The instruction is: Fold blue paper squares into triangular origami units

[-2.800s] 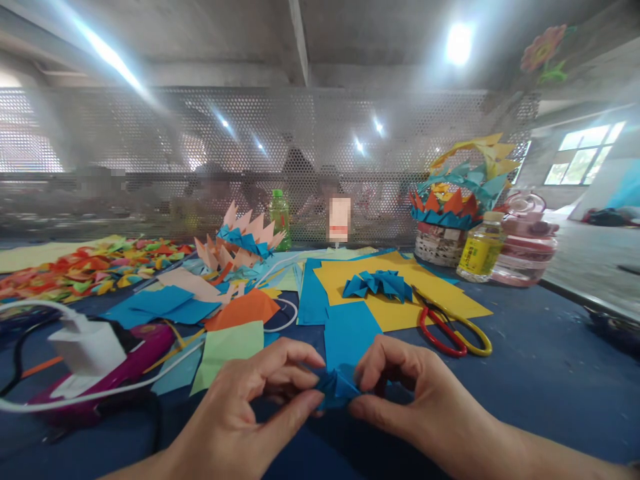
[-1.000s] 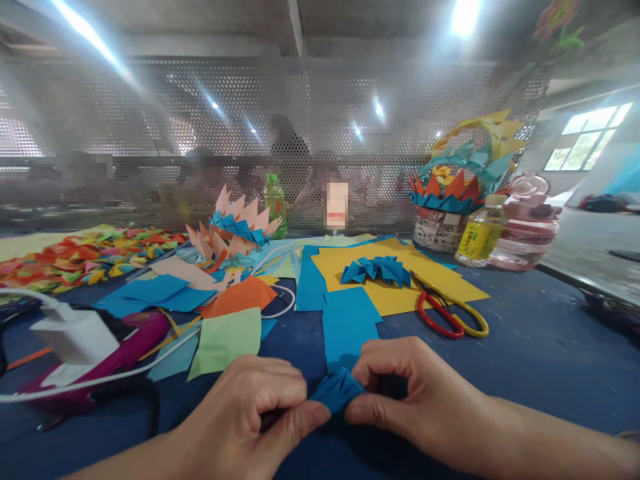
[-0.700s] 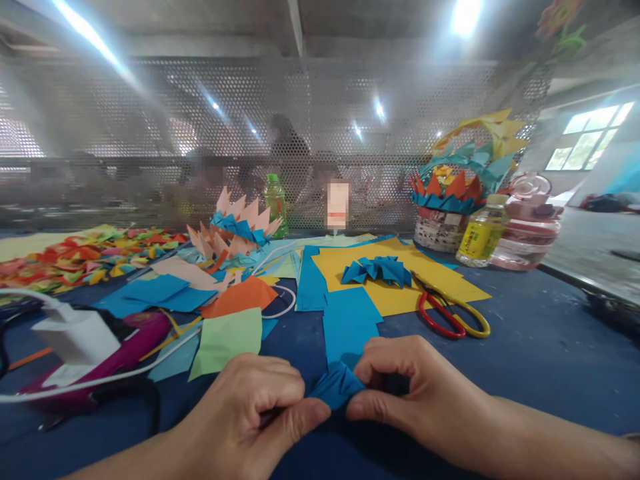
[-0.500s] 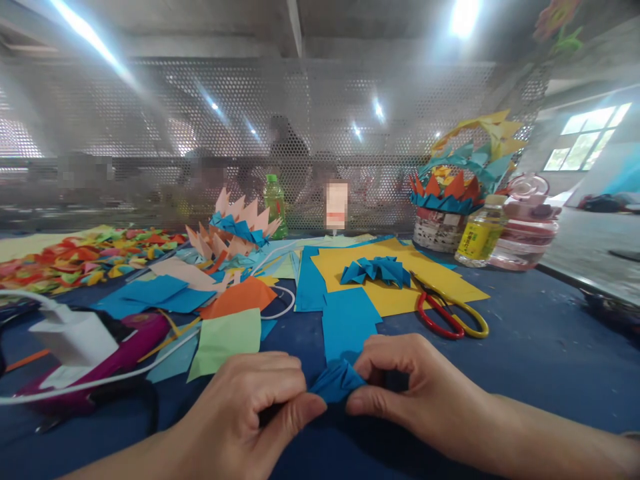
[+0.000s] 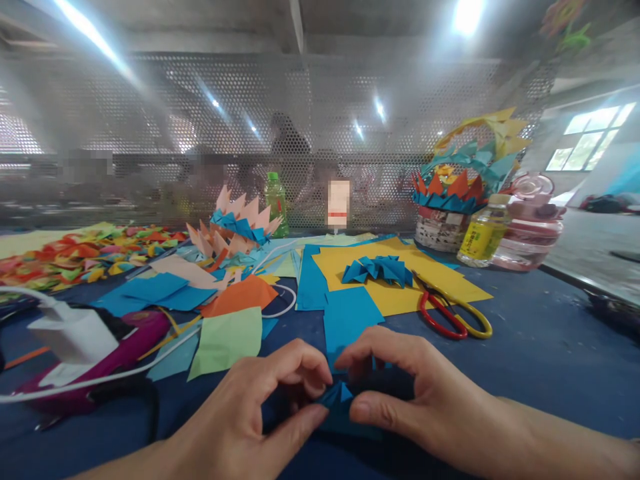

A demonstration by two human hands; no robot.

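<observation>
A small folded piece of blue paper is between my two hands, low over the table's front. My left hand grips its left side, the thumb in front and the curled fingers behind. My right hand is bent around the right side, its thumb at the paper's edge and its index finger above. Part of the paper is hidden by the fingers. Just beyond lies a stack of blue paper. Behind that, a pleated blue paper piece rests on yellow sheets.
Scissors with red and yellow handles lie right. A purple power strip with a white charger and cable stands left. Green paper, a heap of folded scraps, a paper basket and bottles are around.
The folded paper has turned between my hands and now shows a small pointed fold. My left fingers have lifted and curled behind it, and my right thumb and index finger have spread apart.
</observation>
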